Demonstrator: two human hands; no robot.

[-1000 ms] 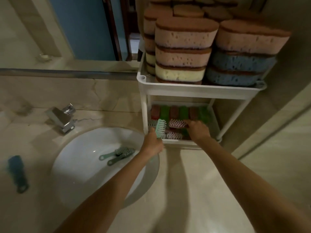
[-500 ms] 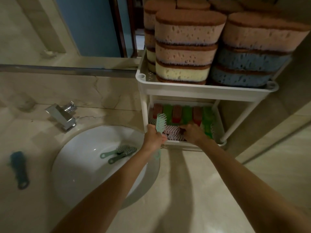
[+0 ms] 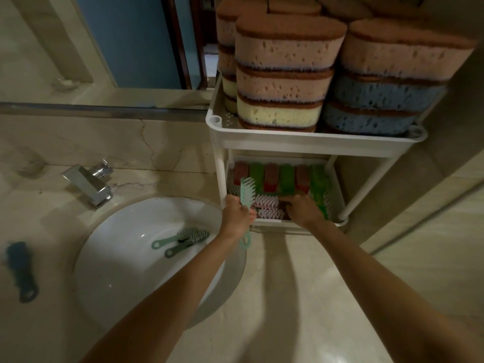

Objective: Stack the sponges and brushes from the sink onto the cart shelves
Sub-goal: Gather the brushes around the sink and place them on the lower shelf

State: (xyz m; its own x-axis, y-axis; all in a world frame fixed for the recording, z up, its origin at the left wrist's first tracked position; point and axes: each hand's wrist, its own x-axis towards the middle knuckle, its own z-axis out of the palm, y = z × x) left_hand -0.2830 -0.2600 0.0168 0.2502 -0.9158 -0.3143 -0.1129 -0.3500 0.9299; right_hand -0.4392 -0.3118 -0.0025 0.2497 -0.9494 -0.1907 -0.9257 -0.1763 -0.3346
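My left hand (image 3: 237,214) grips a mint-green long-handled brush (image 3: 247,191) by its handle, head up, at the front left corner of the white cart's lower shelf (image 3: 343,205). My right hand (image 3: 303,208) reaches into that shelf and rests on the brushes there; what its fingers hold is hidden. Pink-bristled brushes (image 3: 265,201) lie between my hands, with red and green brushes (image 3: 286,176) in a row behind. Two more mint-green brushes (image 3: 183,238) lie in the white sink (image 3: 117,258). Stacked sponges (image 3: 285,74) fill the cart's upper shelf (image 3: 301,141).
A chrome faucet (image 3: 90,184) stands behind the sink on the marble counter. A dark blue brush (image 3: 22,268) lies on the counter at far left. A mirror covers the wall behind. A wall stands close to the right of the cart.
My left hand has lifted the mint-green brush a little higher and closer to the lower shelf. My right hand stays among the shelf's brushes, shifted slightly.
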